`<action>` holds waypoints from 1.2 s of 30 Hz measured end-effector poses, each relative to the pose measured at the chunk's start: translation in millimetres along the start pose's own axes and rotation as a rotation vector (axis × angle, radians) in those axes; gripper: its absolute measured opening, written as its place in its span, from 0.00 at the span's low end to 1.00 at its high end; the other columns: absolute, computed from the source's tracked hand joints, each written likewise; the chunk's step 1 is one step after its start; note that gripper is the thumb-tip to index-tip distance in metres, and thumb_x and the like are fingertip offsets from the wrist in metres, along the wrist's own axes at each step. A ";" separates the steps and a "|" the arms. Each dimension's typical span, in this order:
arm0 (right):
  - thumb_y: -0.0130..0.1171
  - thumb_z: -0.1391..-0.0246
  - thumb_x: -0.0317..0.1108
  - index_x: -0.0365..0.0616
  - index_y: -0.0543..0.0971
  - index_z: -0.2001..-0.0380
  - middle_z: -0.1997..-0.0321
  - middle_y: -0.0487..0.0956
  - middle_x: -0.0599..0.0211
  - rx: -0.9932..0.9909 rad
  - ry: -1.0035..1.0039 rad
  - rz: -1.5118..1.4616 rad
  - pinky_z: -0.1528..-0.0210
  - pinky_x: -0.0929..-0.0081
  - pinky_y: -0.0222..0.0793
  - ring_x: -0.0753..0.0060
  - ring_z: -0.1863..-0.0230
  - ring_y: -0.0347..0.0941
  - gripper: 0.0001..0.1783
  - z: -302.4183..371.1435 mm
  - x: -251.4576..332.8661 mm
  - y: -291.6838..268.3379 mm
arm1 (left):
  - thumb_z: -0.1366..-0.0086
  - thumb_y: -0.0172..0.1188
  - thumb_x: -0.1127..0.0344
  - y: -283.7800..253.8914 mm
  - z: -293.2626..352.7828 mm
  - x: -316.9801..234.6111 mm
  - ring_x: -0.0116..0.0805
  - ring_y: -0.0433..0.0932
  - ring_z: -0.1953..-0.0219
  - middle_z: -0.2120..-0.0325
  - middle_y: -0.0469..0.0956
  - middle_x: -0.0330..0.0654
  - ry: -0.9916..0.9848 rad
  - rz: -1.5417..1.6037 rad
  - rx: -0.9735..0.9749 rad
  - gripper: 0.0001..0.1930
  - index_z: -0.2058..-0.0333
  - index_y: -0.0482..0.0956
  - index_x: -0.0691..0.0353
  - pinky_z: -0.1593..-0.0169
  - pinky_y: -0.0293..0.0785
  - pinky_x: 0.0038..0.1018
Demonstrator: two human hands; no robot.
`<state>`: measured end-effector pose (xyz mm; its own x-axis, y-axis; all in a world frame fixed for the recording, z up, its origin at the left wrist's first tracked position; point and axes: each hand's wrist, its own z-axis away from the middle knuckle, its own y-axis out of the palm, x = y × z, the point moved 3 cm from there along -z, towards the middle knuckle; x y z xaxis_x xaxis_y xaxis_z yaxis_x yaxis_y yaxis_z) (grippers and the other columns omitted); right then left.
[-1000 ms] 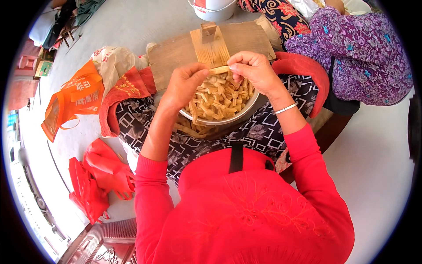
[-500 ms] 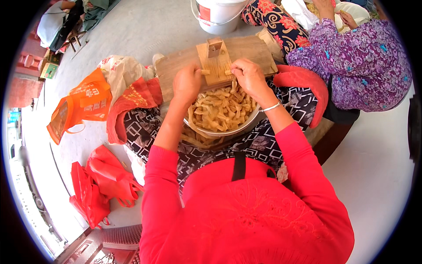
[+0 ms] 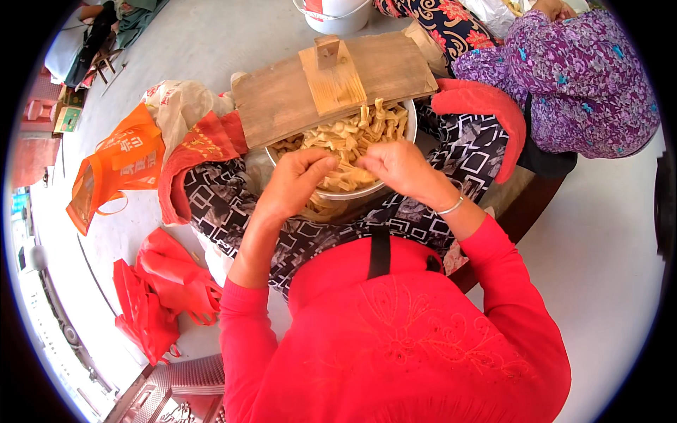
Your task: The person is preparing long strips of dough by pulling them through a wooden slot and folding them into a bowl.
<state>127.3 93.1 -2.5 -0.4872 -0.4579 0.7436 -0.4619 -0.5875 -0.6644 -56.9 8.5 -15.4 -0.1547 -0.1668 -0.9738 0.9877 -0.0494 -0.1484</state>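
My left hand and my right hand are closed in pinches, close together over the near side of a metal basin. A soft-looking yellow-brown strip lies between the fingertips; it blends with the heap behind, so its ends are hard to make out. Many similar strips, some knotted or folded, fill the basin, which sits at my lap. Across its far side rests a wooden board with a paler wood plate and a small upright block on it.
Red cloth covers my patterned trousers at the left knee, more at the right. An orange bag and red bags lie on the left floor. A white bucket stands beyond; a person in purple floral clothing sits at right.
Both hands have come down and nearer to me, from over the board's pale plate to above the basin's near part. More of the board and the strips shows. The view has shifted slightly.
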 end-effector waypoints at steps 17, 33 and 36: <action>0.56 0.44 0.32 0.47 0.81 0.63 0.75 0.79 0.64 -0.556 -0.166 0.065 0.74 0.70 0.70 0.57 0.74 0.76 0.08 -5.7 32.3 -7.2 | 0.34 0.55 0.67 53.6 -17.4 8.5 0.16 0.57 0.83 0.80 0.68 0.30 -0.196 0.758 0.020 0.12 0.53 0.73 0.60 0.80 0.52 0.15; 0.55 0.42 0.30 0.36 0.80 0.61 0.55 0.78 0.67 0.064 0.307 -1.478 0.51 0.76 0.68 0.73 0.57 0.74 0.10 13.1 -22.6 49.6 | 0.46 0.61 0.73 58.3 8.9 -13.5 0.52 0.76 0.63 0.60 0.75 0.51 0.469 -0.429 -0.377 0.17 0.55 0.74 0.65 0.61 0.73 0.36; 0.54 0.48 0.21 0.32 0.79 0.68 0.51 0.75 0.61 -0.217 0.164 -0.735 0.51 0.75 0.68 0.69 0.56 0.73 0.06 9.9 -14.3 37.5 | 0.42 0.60 0.70 55.2 7.5 -24.5 0.54 0.76 0.63 0.61 0.76 0.53 0.191 -0.335 -0.294 0.14 0.57 0.73 0.65 0.61 0.73 0.38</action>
<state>124.2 71.1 -37.3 -0.0956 0.1121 0.9891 -0.8348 -0.5502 -0.0183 1.2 2.5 1.6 -0.4852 -0.0037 -0.8744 0.8535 0.2152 -0.4745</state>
